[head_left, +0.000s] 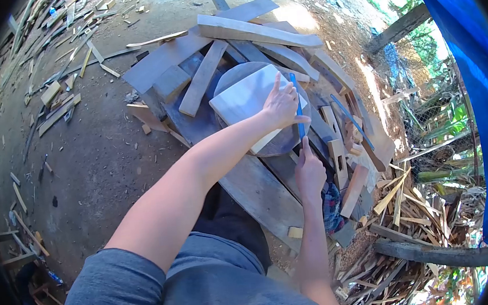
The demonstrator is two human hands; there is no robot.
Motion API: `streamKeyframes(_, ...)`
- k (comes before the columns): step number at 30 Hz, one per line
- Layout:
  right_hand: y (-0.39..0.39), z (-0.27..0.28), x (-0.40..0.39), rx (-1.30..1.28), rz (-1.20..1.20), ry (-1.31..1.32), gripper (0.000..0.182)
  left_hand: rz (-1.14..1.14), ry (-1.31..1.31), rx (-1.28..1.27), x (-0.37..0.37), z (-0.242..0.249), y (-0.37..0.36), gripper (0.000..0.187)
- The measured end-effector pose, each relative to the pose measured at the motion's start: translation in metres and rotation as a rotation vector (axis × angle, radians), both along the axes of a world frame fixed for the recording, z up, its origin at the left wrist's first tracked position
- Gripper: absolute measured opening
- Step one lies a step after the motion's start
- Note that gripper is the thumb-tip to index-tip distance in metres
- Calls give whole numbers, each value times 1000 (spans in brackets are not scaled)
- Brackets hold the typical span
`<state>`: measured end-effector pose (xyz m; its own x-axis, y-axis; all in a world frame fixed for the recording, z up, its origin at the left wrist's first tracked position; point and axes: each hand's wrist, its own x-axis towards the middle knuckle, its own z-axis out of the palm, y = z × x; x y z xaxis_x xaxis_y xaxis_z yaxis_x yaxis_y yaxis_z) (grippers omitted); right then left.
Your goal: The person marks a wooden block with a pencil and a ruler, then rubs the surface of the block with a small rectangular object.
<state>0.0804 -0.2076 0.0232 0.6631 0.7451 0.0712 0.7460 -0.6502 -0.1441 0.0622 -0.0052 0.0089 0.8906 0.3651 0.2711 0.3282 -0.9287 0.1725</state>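
A pale wooden board [240, 103] lies tilted on a round wooden disc [229, 79], on top of a low stack of planks. My left hand [279, 105] rests on the board's right part. Its index finger is stretched out, and the thumb reaches across a long, narrow blue tool [301, 125]. The fingers of my right hand [310, 174] are closed around the near end of this tool, which runs along the board's right edge. Its exact kind cannot be made out. To the right lies a similar slim tool [352, 117] with a brown handle.
Planks [245, 30] and wood blocks [340, 161] surround the disc. A plaid cloth [332, 208] sits by my right forearm. Offcuts [428, 206] are heaped at right under a blue tarp [457, 64], near a wooden rail [438, 254]. Scrap wood [60, 110] litters the dirt floor at left.
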Motion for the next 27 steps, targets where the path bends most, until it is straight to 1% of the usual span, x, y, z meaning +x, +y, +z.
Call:
streamKeyframes(1,4,1,3,-6,-25,-8,42,-5,-2,5,5,0,1,100)
streamKeyframes(3,0,4,-3,2,-36,-19,41,13,103,-17,11,1,-1,100)
streamKeyframes(5,-8,6,-15,-4,10,-102,42,-9,114,20,-8,11,-10,98)
streamKeyframes(6,-17,5,-21,3,2,-101,42,-19,119,53,-18,13,-15,96)
streamKeyframes(8,-32,1,-32,-36,23,15,45,-36,76,86,-28,2,-23,96)
streamKeyframes(10,-28,-2,-28,-19,24,37,45,-52,38,100,-29,0,-24,96)
streamKeyframes(12,-22,-2,-21,-13,31,52,45,-45,109,56,-12,7,-17,94)
streamKeyframes(13,-13,-2,-12,-21,-1,45,45,-42,103,56,-1,6,-12,94)
streamKeyframes(14,-4,-2,-5,-23,-33,36,46,-27,128,-13,11,8,-5,91)
streamKeyframes(15,1,0,-2,-18,-31,27,46,-12,153,-81,16,12,-2,89)
streamKeyframes(16,7,1,1,-53,-51,15,46,-10,142,-73,17,14,1,89)
streamKeyframes(18,7,7,7,-93,-67,-5,46,18,166,-165,18,18,4,82)
streamKeyframes(19,4,8,12,-60,-44,-29,45,19,162,-164,10,17,3,82)
streamKeyframes(21,1,10,19,-20,-32,-45,44,70,-60,-188,-23,7,3,77)
streamKeyframes(23,1,8,24,-6,-3,-24,45,164,-218,114,-65,-15,16,71)
streamKeyframes(25,11,4,26,-16,-15,-9,45,347,-287,16,-115,-14,24,67)
streamKeyframes(26,17,3,25,-18,-16,-9,45,350,-278,22,-133,-22,29,67)
streamKeyframes(27,20,-1,24,-15,-10,-1,45,480,-291,-46,-148,-35,33,65)
